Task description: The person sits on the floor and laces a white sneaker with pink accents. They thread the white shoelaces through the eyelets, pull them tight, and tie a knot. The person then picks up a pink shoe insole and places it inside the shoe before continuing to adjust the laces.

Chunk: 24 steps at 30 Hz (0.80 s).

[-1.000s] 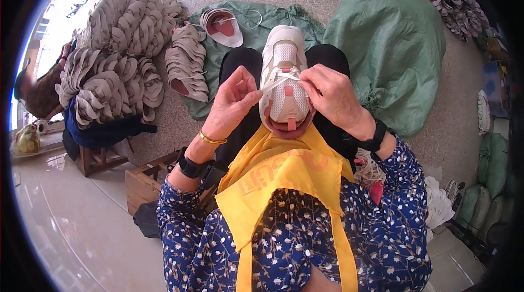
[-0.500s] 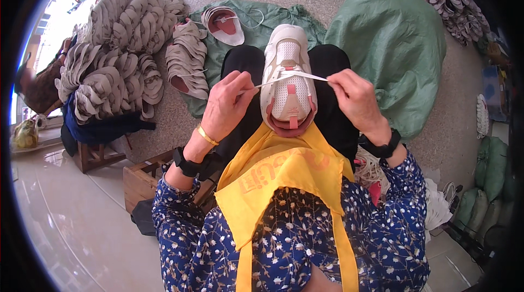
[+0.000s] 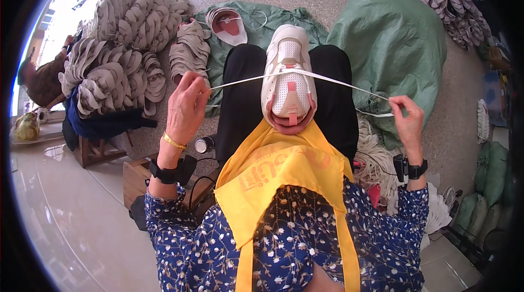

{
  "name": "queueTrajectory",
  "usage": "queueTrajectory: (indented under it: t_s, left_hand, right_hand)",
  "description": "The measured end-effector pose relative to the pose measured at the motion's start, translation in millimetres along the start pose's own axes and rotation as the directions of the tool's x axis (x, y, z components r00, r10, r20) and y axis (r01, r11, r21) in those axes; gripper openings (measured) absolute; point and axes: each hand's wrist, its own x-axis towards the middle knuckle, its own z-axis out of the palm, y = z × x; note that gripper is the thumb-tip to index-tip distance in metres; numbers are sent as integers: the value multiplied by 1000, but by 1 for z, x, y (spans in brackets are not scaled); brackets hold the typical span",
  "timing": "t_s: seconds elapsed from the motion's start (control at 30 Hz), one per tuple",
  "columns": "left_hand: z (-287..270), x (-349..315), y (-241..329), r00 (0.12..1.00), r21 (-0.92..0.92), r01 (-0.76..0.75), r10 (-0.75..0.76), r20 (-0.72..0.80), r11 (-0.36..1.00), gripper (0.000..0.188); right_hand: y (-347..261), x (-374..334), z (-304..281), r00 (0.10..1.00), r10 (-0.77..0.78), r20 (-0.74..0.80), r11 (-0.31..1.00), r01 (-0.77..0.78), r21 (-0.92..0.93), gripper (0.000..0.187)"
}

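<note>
A white and pink shoe upper [image 3: 289,81] rests between my knees, its toe pointing away from me. Through its front holes runs a white shoelace [image 3: 349,84], pulled out to both sides. My left hand [image 3: 185,105] pinches one stretch of the lace, out past my left knee. On the other side my right hand [image 3: 408,120] pinches the other stretch between thumb and fingers, with a loose end trailing back toward my knee. Both stretches look nearly straight. The yellow apron [image 3: 273,174] lies in my lap just under the shoe's heel end.
Stacked grey shoe uppers [image 3: 136,19] rise at the left, with a shorter stack [image 3: 190,51] nearer. One upper [image 3: 226,25] lies on green sheeting [image 3: 256,40]. A bulging green sack [image 3: 387,46] stands at the right. White laces [image 3: 374,155] hang beside my right thigh. A person [image 3: 43,79] is at far left.
My hands have moved apart, the left outward to the left and the right outward to the right and slightly down. Much longer stretches of lace now show on both sides of the shoe.
</note>
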Motion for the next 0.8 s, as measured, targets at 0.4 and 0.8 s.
queueTrajectory:
  t_s: [0.4, 0.8]
  left_hand:
    - [-33, -46, -124, 972, 195, 220, -196, -132, 956, 11]
    - [-119, -131, -291, 777, 88, 590, -535, -332, 803, 17]
  right_hand:
    - [133, -38, -50, 956, 271, -114, 959, -278, -58, 7]
    - [238, -68, -93, 897, 435, -84, 894, -441, -79, 8]
